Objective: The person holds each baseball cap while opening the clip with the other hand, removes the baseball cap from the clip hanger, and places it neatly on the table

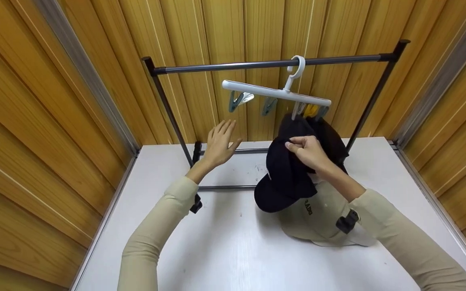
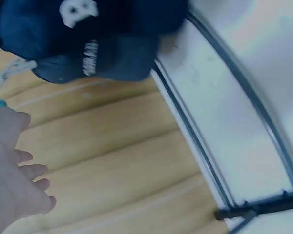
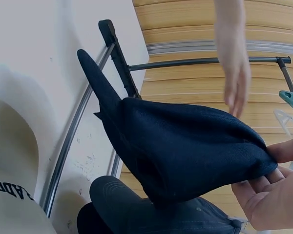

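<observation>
My right hand (image 1: 309, 152) pinches the top of a navy cap (image 1: 279, 161), which hangs brim downward. In the right wrist view this cap (image 3: 185, 141) shows thumb and fingers gripping its end. Nothing is held in my left hand (image 1: 220, 145), raised with fingers extended below the left end of a white hanger (image 1: 257, 88). A grey-green clip (image 1: 234, 102) dangles just above it, with another clip (image 1: 269, 106) near the hanger's middle. Behind the navy cap, dark caps (image 1: 330, 135) hang from the right-end clips, one of them yellow (image 1: 310, 110).
The hanger hooks over the top bar (image 1: 225, 66) of a dark metal rack. Beige caps (image 1: 318, 218) lie on the white table (image 1: 217, 250) below my right forearm. Wood-patterned walls (image 1: 241, 32) enclose the back and sides.
</observation>
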Demonstrator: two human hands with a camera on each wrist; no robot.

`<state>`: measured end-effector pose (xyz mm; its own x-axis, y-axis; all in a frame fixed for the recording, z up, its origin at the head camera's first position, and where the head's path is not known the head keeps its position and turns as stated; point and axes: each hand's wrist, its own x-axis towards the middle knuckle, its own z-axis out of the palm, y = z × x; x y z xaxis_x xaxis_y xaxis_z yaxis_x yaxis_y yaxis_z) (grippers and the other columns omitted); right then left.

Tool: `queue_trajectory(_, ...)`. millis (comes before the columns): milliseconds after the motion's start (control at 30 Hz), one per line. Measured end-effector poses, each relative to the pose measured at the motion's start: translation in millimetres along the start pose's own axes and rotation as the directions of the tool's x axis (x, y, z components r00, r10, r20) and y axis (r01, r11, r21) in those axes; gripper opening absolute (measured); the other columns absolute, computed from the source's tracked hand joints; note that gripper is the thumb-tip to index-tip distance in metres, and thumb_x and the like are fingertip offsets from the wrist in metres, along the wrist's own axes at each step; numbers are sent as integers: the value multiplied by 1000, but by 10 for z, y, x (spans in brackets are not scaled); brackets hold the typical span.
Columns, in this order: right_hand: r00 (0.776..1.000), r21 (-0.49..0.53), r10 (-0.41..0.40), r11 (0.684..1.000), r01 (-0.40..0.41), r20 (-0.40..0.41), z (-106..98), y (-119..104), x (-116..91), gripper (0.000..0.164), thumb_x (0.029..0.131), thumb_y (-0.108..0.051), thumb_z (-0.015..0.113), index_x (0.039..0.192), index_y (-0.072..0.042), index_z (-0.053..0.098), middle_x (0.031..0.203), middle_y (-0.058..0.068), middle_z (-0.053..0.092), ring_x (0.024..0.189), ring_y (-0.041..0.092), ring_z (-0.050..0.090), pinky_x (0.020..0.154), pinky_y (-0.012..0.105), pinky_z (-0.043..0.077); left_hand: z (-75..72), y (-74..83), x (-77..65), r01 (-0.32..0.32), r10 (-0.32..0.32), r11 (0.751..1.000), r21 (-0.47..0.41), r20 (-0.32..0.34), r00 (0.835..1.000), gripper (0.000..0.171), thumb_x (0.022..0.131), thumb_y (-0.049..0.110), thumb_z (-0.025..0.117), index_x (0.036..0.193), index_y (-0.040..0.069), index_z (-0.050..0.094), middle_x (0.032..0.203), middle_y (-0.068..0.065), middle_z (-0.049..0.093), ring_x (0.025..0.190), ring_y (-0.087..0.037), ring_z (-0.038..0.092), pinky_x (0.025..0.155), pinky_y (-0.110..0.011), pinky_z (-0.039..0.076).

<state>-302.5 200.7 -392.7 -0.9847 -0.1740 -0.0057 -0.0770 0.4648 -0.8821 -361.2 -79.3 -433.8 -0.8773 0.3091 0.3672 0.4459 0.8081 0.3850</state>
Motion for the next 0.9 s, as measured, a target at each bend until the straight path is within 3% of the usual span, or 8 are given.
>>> queue_trajectory(133, 999, 34, 27, 999, -28, 19, -17, 12, -35, 46, 106, -20, 54, 143, 6, 54, 145, 24, 57, 133, 32, 57, 113, 40, 46, -20, -236, -207, 16, -17, 997, 81, 8, 1000, 66, 104, 34, 57, 158, 3, 35, 165, -20, 34, 155, -39, 26, 127, -60, 16)
queue_trajectory(333, 999, 57, 39, 998, -40, 24, -58, 42, -123, 45, 105, -20, 55, 141, 7, 56, 135, 23, 65, 95, 3, 65, 84, 14, 51, -87, -510, -535, 36, -39, 988, 149, 21, 999, 73, 102, 37, 62, 161, 7, 31, 167, -20, 28, 157, -39, 22, 127, -60, 13)
queue_trajectory(433, 998, 108, 53, 992, -57, 41, -82, 69, -168, 46, 105, -19, 55, 142, 8, 54, 124, 15, 70, 84, -4, 66, 77, 14, 55, -100, -654, -721, 32, -38, 979, 201, 27, 999, 77, 101, 42, 62, 162, 9, 28, 168, -20, 26, 157, -39, 21, 127, -61, 13)
queue_trajectory(600, 993, 197, 88, 975, -101, 75, -116, 136, -222, 50, 106, -18, 54, 145, 11, 48, 105, -3, 74, 81, -2, 70, 74, 19, 59, -77, -892, -1035, 32, -37, 969, 245, 15, 999, 81, 97, 44, 66, 161, 9, 31, 168, -21, 27, 157, -39, 21, 127, -61, 13)
queue_trajectory(800, 989, 246, 102, 961, -127, 109, -168, 244, -270, 54, 106, -18, 54, 148, 13, 42, 114, 0, 71, 88, -1, 70, 80, 18, 58, -48, -1092, -1347, 41, -47, 968, 247, 19, 999, 85, 94, 49, 67, 160, 9, 33, 168, -22, 25, 157, -42, 19, 125, -64, 13)
queue_trajectory(900, 985, 282, 104, 949, -140, 140, -199, 302, -290, 53, 106, -17, 53, 148, 14, 41, 109, -5, 71, 89, 0, 71, 81, 19, 59, -52, -1174, -1484, 46, -52, 967, 250, 17, 999, 86, 93, 50, 68, 160, 10, 33, 168, -22, 24, 157, -43, 18, 125, -65, 12)
